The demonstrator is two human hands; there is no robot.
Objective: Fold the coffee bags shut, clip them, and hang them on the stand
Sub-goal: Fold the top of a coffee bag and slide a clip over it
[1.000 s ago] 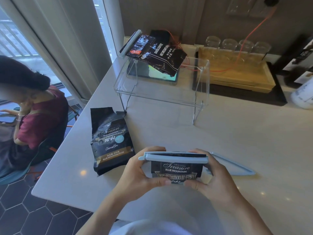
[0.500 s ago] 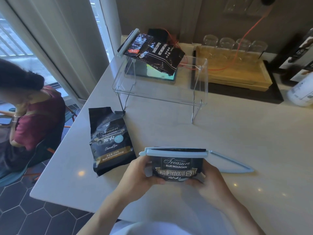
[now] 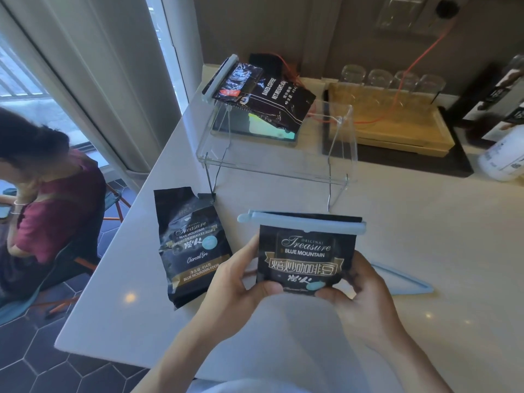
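Note:
I hold a black coffee bag (image 3: 306, 256) upright above the white counter, its folded top closed under a pale blue clip (image 3: 302, 219). My left hand (image 3: 235, 285) grips its lower left side and my right hand (image 3: 360, 290) its lower right corner. A second black coffee bag (image 3: 190, 245) lies flat to the left, its top open and unclipped. A spare blue clip (image 3: 402, 282) lies open on the counter behind my right hand. The clear acrylic stand (image 3: 278, 165) sits beyond, with a clipped bag (image 3: 263, 95) resting on its far left rail.
A wooden tray (image 3: 397, 126) with upturned glasses stands at the back right on a black mat, crossed by an orange cable. A white bottle (image 3: 502, 157) is at the far right. A seated person (image 3: 42, 199) is left of the counter edge.
Both hands slid from the clip down to the bag's lower part and lifted the clipped bag upright off the counter, showing more of its front.

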